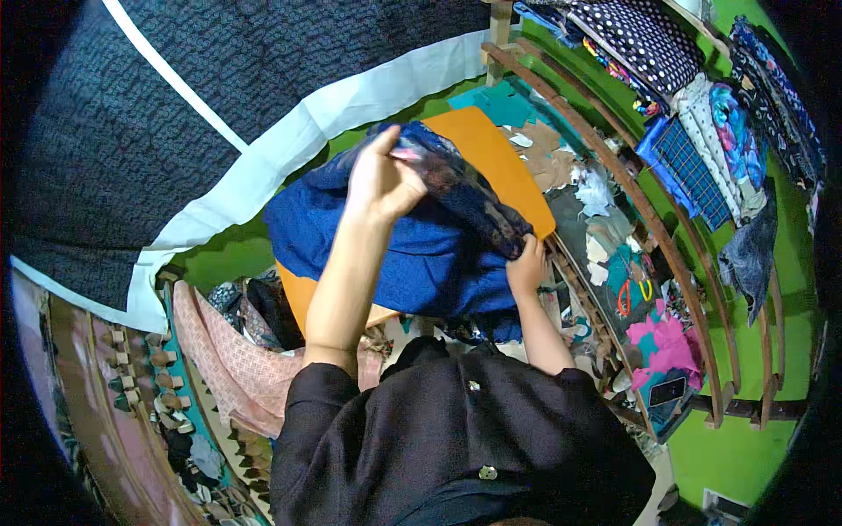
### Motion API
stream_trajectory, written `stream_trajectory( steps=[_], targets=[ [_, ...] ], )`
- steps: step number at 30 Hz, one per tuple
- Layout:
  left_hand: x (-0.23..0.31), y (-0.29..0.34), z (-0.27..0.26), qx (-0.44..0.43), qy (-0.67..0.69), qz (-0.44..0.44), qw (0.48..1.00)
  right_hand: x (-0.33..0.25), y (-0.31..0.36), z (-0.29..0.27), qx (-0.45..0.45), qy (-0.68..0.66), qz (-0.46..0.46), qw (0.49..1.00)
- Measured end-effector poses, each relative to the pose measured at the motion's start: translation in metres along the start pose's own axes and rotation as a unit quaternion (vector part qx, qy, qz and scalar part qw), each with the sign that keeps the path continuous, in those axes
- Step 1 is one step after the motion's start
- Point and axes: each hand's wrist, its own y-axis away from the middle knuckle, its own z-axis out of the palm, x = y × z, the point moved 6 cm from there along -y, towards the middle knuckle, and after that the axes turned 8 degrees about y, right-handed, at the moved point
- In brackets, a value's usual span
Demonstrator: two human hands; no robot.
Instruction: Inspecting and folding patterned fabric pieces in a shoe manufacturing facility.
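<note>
A dark patterned cloth (469, 188) stretches between my two hands, blurred at its left end. My left hand (381, 182) is raised at that end with the thumb up and the fingers curled in at the cloth; the fingertips are partly hidden. Lower and to the right, my right hand (527, 265) pinches the cloth's other end at its corner. Beneath them a large blue cloth (377, 250) lies bunched over an orange tabletop (495, 158) and hangs toward me.
Fabric scraps cover a surface on the right, with scissors (624, 296), pink cloth (668, 346) and a phone (668, 392). Curved wooden rails (631, 193) stand beyond, with folded fabrics (693, 167) behind. A pale pink cloth (228, 351) drapes at left. A dark curtain (202, 79) hangs behind.
</note>
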Motion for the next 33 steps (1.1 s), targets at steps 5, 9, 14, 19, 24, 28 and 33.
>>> stream_trajectory(
  steps=[5, 9, 14, 19, 24, 28, 33],
  targets=[
    [0.051, 0.040, 0.028, 0.007, 0.025, 0.131, 0.991, 0.068, 0.012, 0.023, -0.206, 0.035, 0.180, 0.961],
    [0.092, 0.044, -0.020, -0.183, 0.019, 0.050, 0.982, 0.102, -0.040, -0.017, -0.179, 0.057, 0.117, 0.975],
    [0.122, 0.052, -0.046, 0.137, -0.070, 0.229, 0.961, 0.073, -0.052, -0.175, 0.174, 0.072, -0.072, 0.980],
    [0.123, 0.043, -0.061, 0.200, -0.102, 0.206, 0.952, 0.077, -0.062, -0.196, -0.001, 0.073, 0.011, 0.997],
    [0.143, 0.027, -0.076, 0.045, -0.037, 0.137, 0.989, 0.099, -0.071, -0.162, 0.000, -0.189, -0.068, 0.980],
    [0.145, 0.023, -0.088, 0.197, -0.052, 0.220, 0.954, 0.070, -0.052, -0.213, 0.013, -0.334, 0.144, 0.931],
    [0.192, 0.035, -0.130, 0.173, -0.055, 0.219, 0.959, 0.055, -0.037, -0.181, 0.076, -0.148, -0.254, 0.953]
  ],
)
